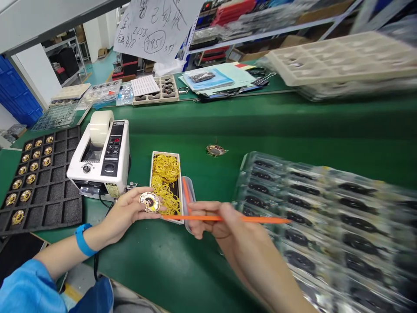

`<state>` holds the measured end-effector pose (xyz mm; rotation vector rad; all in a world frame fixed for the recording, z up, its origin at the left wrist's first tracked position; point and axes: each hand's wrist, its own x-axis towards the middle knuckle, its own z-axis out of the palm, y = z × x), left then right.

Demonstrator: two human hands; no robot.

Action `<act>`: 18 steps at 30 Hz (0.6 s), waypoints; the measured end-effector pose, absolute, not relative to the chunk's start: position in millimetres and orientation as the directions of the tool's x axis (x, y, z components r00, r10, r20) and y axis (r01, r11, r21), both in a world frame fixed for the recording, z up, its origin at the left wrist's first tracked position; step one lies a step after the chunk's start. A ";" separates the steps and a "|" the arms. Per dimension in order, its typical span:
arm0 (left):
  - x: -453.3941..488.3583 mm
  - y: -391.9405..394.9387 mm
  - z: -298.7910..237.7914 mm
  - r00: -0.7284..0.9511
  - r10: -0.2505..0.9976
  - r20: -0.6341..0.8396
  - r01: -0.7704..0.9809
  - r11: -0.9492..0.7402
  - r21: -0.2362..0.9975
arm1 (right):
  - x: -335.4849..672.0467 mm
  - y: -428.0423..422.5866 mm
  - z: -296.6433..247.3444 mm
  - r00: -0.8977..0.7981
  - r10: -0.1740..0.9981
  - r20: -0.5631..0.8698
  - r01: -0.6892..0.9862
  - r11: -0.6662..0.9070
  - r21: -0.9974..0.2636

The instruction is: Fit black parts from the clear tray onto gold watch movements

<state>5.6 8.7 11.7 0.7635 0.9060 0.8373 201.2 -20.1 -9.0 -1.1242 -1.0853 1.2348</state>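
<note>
My left hand point(127, 211) pinches a round gold badge point(150, 202) between thumb and fingers, just in front of the white tape dispenser point(101, 157). My right hand point(221, 221) is closed round a thin orange stick point(228, 218) that lies level, its left tip close under the badge. Behind both hands stands a narrow box of yellow rings point(165, 179), with a small clear lid point(188, 195) beside it.
A black foam tray point(48, 191) with several gold badges lies at the left. Clear blister trays point(325, 217) with dark round parts cover the right. One loose badge point(215, 150) rests on the green mat. Beige trays point(342, 61) and papers sit at the back.
</note>
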 end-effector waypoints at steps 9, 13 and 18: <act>0.2 -2.0 -1.3 0.430 0.879 -0.208 -0.319 0.363 0.876 | 194.1 -35.1 -20.4 -0.082 0.982 0.169 0.075 0.175 -0.982; -3.4 -2.0 1.6 0.463 0.865 -0.192 -0.327 0.368 0.870 | 198.0 -37.5 -18.2 -0.190 0.881 0.434 0.213 0.469 -0.857; -3.9 -1.7 6.4 0.465 0.869 -0.169 -0.368 0.363 0.856 | 206.0 -39.7 -34.1 -0.418 0.644 0.641 0.306 0.764 -0.568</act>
